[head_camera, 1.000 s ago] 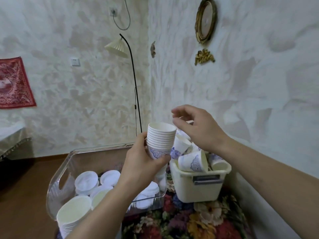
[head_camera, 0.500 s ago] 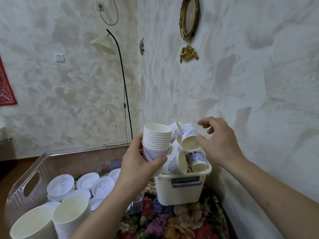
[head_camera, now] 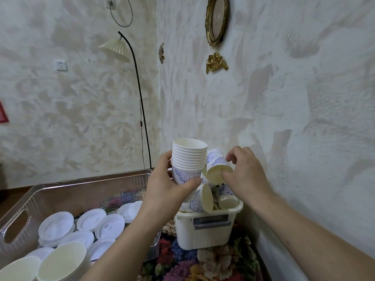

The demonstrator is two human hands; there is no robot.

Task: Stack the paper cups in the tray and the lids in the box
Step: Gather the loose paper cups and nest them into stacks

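Because paper cups are light and crush easily, the loose cup [head_camera: 218,168] is best pinched gently by its rim, as the right hand [head_camera: 246,175] does above the white bin [head_camera: 207,228]. Just beside it, the left hand [head_camera: 168,187] grips the cup stack [head_camera: 188,159].

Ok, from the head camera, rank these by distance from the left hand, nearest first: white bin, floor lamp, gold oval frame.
From the left hand:
1. White bin, just below and right of it.
2. Floor lamp, up and left by the corner.
3. Gold oval frame, high on the right wall.
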